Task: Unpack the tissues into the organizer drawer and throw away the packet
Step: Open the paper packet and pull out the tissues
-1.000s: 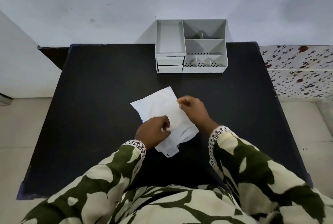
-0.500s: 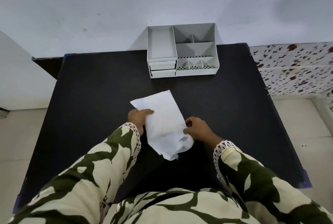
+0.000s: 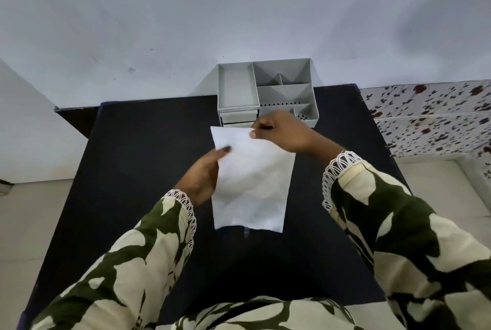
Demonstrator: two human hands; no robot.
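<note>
A flat white tissue packet (image 3: 251, 183) is held up above the black table (image 3: 138, 183), hanging roughly upright. My left hand (image 3: 202, 175) grips its left edge, thumb on the front. My right hand (image 3: 281, 130) pinches its top right corner. Behind the packet stands the grey organizer (image 3: 239, 88) at the table's far edge, against the wall. Its two small drawers (image 3: 239, 117) at the lower left look closed, partly hidden by the packet and my right hand.
The organizer has several open compartments on top. A pale wall rises behind the table. A floral-patterned surface (image 3: 430, 117) lies to the right, and light floor shows on both sides.
Both hands have lifted the packet off the table and turned it upright. My right hand went from the packet's lower right to its top corner; my left shifted along the left edge.
</note>
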